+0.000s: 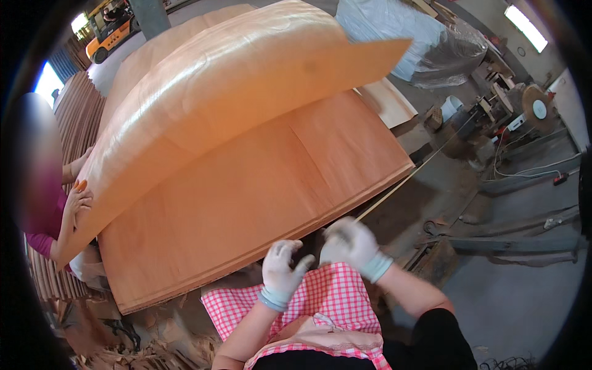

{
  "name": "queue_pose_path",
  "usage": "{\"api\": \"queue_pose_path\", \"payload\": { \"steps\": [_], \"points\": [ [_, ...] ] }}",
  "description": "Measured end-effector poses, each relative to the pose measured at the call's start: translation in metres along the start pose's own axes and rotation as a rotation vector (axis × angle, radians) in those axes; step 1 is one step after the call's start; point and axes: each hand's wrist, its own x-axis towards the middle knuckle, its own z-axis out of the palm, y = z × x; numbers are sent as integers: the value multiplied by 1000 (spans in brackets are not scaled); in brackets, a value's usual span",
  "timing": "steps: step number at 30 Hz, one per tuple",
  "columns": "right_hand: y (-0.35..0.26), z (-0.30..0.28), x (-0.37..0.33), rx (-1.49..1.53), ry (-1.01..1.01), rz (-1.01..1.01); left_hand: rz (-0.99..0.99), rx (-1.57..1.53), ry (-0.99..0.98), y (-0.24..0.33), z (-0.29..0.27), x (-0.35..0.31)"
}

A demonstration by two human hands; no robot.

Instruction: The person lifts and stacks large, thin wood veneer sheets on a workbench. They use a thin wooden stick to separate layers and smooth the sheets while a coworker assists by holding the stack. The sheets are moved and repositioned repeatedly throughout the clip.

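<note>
My left hand (283, 269), in a pale work glove, is raised by the near edge of a stack of reddish wood veneer sheets (246, 179). Its fingers are slightly bent, the thumb stands apart, and nothing shows in it. My right hand (353, 246), gloved too and a little blurred, is closed at the near end of a long thin yellowish stick (388, 196), which slants away past the stack's right corner. Over the stack a large, lighter veneer sheet (209, 105) arches up. At the left, a co-worker's hands (79, 197) hold its edge.
Plastic-wrapped goods (407, 43) stand behind the stack. Metal rails (512, 245), a white bucket (452, 106) and a machine with a round disc (538, 110) are on the right. Veneer scraps (160, 351) litter the lower left floor. An orange forklift (111, 34) is far back.
</note>
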Motion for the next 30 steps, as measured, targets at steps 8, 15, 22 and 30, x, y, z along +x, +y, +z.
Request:
{"api": "queue_pose_path", "payload": {
  "steps": [8,15,22,30],
  "points": [
    [-61,124,-48,147,-333,-158,-96,-487,181,-4,-64,-70],
    [-77,117,0,-526,-343,-91,-465,-858,788,-91,-192,-121],
    [-7,13,63,-808,-264,21,-553,-344,1297,-267,-367,-213],
    [-21,57,77,-1081,-247,31,-941,83,1232,-389,-479,-245]
  ]
}}
